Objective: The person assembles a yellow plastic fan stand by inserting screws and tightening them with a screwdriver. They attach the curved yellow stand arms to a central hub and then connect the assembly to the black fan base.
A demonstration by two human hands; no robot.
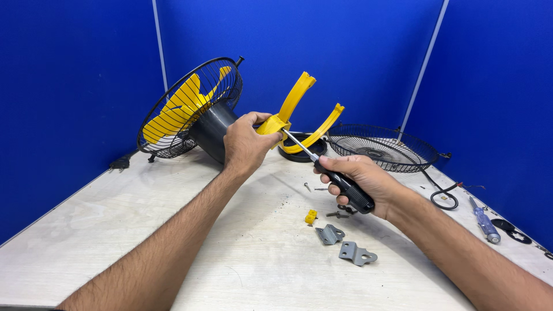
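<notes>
your left hand (245, 144) clamps the fan body (213, 129) at its yellow yoke (288, 112), raised above the tabletop (115, 230); your right hand (360, 181) is closed round the screwdriver (328, 170), tip at the yoke. if the tip slips, it may jab your left fingers. count: one loose grille (383, 147), two metal brackets (345, 245), one yellow clip (311, 216), a few screws (337, 214).

We see: loose grille (383, 148) at back | two brackets (357, 253) | yellow clip (311, 216) | tester pen (485, 223) | black cable (444, 196)
</notes>
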